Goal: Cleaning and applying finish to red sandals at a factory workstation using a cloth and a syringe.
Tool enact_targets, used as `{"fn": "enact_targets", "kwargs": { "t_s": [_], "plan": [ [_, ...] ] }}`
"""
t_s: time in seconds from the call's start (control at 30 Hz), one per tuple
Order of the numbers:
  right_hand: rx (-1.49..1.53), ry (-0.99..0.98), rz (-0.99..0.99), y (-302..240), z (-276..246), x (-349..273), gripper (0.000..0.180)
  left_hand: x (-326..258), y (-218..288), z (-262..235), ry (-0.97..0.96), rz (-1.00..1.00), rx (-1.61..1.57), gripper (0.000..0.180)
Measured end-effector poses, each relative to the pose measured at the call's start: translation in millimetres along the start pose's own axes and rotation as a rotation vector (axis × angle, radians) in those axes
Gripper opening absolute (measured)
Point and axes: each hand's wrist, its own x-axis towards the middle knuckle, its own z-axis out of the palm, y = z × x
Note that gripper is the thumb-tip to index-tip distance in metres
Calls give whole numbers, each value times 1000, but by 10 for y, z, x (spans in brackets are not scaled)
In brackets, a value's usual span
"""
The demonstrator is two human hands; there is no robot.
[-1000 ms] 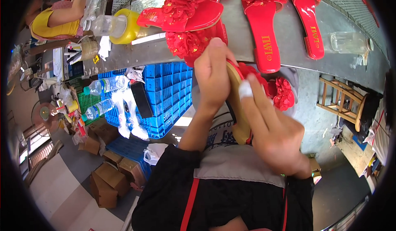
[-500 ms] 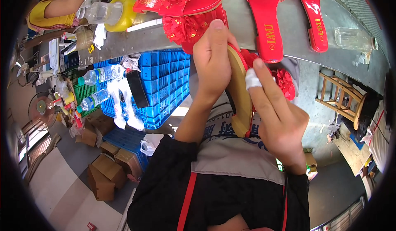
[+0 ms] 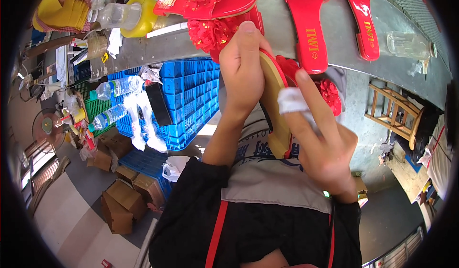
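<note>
Metal desk (image 3: 340, 33) bore red sandals (image 3: 313, 36), blue crate (image 3: 184, 100) stood leftward by its near edge, and just off that edge a tan-soled sandal (image 3: 274, 81) was gripped by left hand (image 3: 244, 72), right hand (image 3: 322, 143) alongside, grasp unclear, white wrap (image 3: 291, 100) at a fingertip.

Two red slippers (image 3: 313, 38) are carried by a grey metal counter (image 3: 278, 36), heels directed toward the near edge. To their left, overlapping red slippers (image 3: 191, 12) are placed. A white strip (image 3: 167, 29) and a round yellow object (image 3: 149, 16) are located farther left; a clear bottle (image 3: 406, 45) is laid sideways at right.
</note>
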Motion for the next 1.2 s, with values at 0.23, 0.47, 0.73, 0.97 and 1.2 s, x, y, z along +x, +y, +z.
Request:
{"fn": "enact_targets", "kwargs": {
  "t_s": [0.23,0.47,0.73,0.97,1.2],
  "plan": [
    [125,41,70,11,-10,67,33,-6,116,119,-4,-65,18,53],
    [125,42,109,19,1,158,32,-7,72,117,7,-22,8,49],
    [111,101,54,-15,59,106,31,-51,51,29,0,9,17,45],
    [-29,230,-58,147,252,12,32,-55,77,75,46,-6,41,47],
    [-75,206,-95,44,180,42,25,-97,86,-6,16,-9,45,48]
  ]
}}
